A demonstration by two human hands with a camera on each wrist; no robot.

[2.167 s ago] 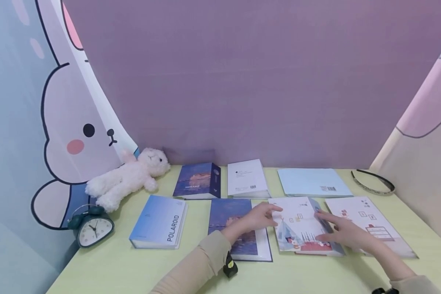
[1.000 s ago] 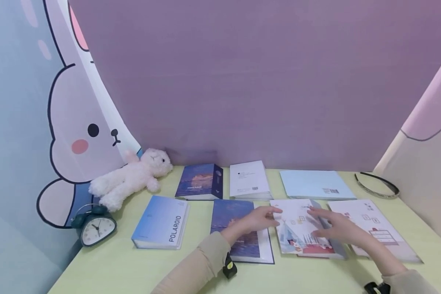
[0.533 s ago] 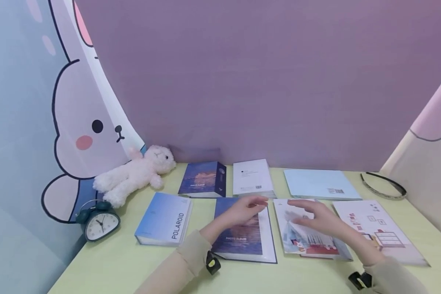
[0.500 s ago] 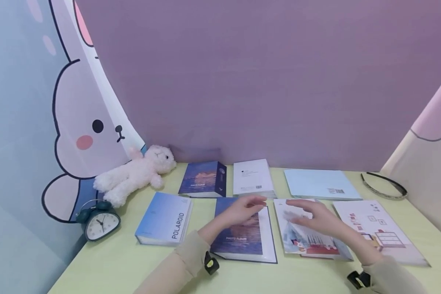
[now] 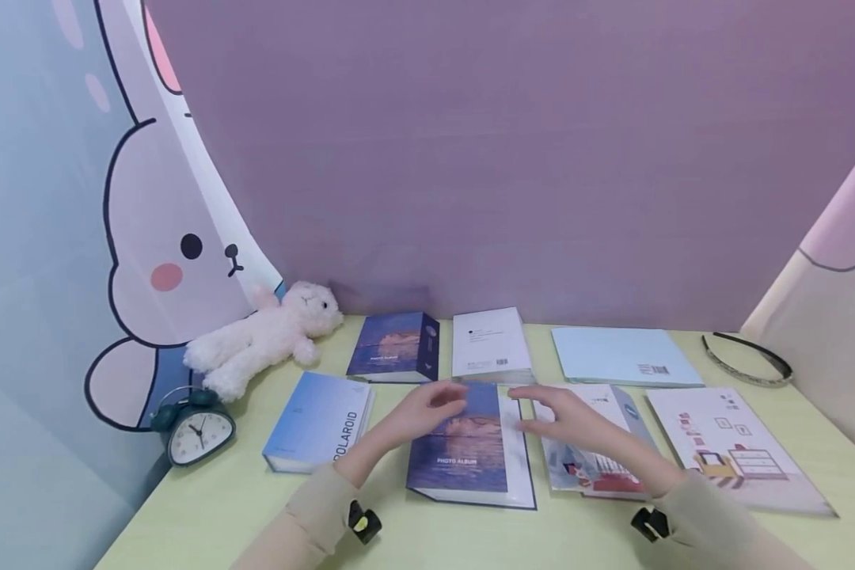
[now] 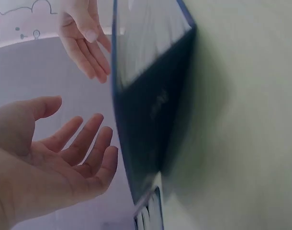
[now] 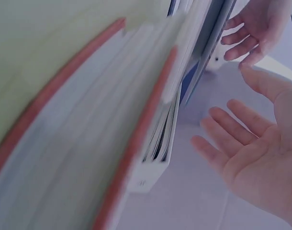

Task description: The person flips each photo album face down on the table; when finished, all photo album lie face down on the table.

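On the green desk (image 5: 207, 522), left to right: left hand (image 5: 420, 408), grip wide and holding nothing, over the dark-blue photo album (image 5: 463, 451) lying flat at centre front; right hand (image 5: 577, 419), grip wide too, between it and the illustrated album (image 5: 598, 467).

On your worktop (image 5: 207, 514), a white plush lamb (image 5: 264, 339) lies at the far left against the bunny-print curtain (image 5: 164, 261), with a dark green alarm clock (image 5: 194, 427) standing just in front of it. You have a light blue Polaroid album (image 5: 318, 422) near the clock. A pale blue book (image 5: 623, 356) lies toward the back, and a black headband (image 5: 748, 358) sits at the far right.
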